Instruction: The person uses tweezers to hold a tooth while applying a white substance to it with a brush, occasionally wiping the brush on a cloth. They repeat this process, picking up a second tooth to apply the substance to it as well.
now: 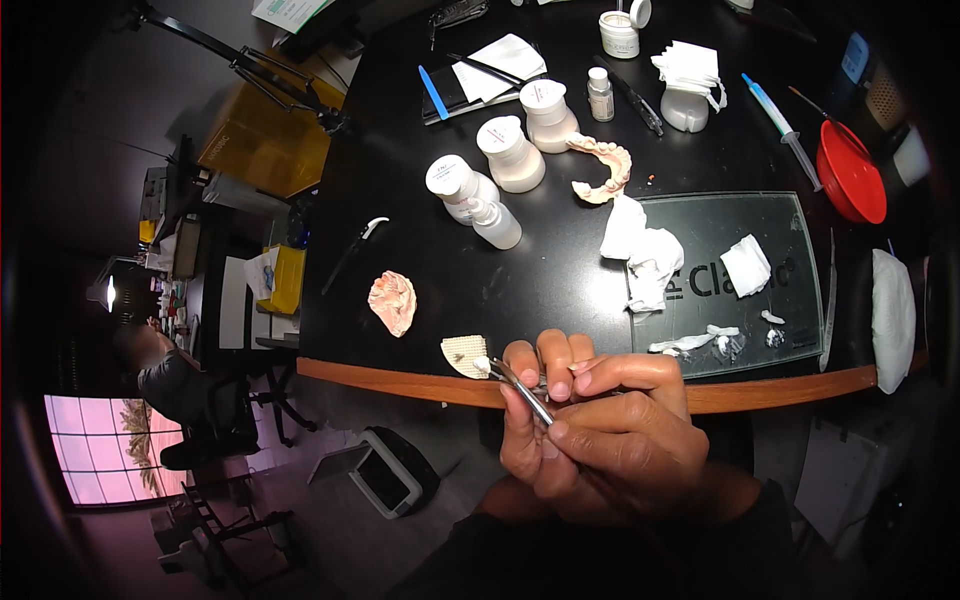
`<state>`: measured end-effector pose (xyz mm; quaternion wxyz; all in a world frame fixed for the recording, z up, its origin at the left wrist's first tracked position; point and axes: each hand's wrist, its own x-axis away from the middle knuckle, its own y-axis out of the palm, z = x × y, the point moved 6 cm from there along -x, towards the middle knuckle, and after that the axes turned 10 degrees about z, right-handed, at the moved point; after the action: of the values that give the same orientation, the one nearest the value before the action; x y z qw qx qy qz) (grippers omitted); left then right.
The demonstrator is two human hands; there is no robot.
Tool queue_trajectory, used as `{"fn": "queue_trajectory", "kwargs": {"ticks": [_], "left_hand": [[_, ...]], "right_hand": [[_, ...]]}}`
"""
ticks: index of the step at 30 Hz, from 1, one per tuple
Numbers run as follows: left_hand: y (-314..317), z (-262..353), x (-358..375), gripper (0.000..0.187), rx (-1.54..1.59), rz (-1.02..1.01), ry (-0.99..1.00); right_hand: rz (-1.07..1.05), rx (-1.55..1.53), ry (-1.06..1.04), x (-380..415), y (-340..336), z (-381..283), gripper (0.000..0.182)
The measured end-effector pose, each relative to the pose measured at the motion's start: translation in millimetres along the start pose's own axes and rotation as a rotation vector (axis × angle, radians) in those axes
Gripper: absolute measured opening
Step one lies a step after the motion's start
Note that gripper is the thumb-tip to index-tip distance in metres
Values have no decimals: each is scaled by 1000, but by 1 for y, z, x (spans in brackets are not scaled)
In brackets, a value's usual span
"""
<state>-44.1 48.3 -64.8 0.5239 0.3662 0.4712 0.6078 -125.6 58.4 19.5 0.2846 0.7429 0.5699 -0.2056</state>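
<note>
Both my hands are together in front of the table edge, the right partly covering the left. A slim metal tool point(528, 398), tweezers-like, lies between them. My left hand point(535, 460) curls around it from the left, thumb against its side. My right hand point(640, 425) pinches its near end with the fingers bent. At the tool's far tip sits a small white tooth-shaped piece point(483, 366). It overlaps a beige honeycomb firing tray point(462, 352) at the table's edge. A pink dental model piece point(392, 303) lies to the left of the tray.
A glass mixing slab point(800, 240) with crumpled tissues point(655, 265) and white paste point(685, 343) lies right. Behind stand powder bottles point(512, 155) and an arch-shaped dental model point(605, 168). A red bowl point(850, 175) and syringe point(785, 130) are far right. A seated person point(185, 385) is at left.
</note>
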Motion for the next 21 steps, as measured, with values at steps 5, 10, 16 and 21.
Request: {"fn": "queue_trajectory", "kwargs": {"ticks": [5, 10, 16, 21], "left_hand": [[1, 0, -1, 20, 12, -6, 22], [0, -1, 0, 20, 19, 15, 34], [2, -1, -1, 21, -55, -24, 22], [1, -2, 3, 21, -72, -22, 13]], "right_hand": [[8, 4, -18, 0, 1, 0, 18], [34, -3, -16, 0, 1, 1, 17], [-13, 71, 5, -9, -5, 5, 17], [-105, 90, 2, -5, -13, 13, 15]]}}
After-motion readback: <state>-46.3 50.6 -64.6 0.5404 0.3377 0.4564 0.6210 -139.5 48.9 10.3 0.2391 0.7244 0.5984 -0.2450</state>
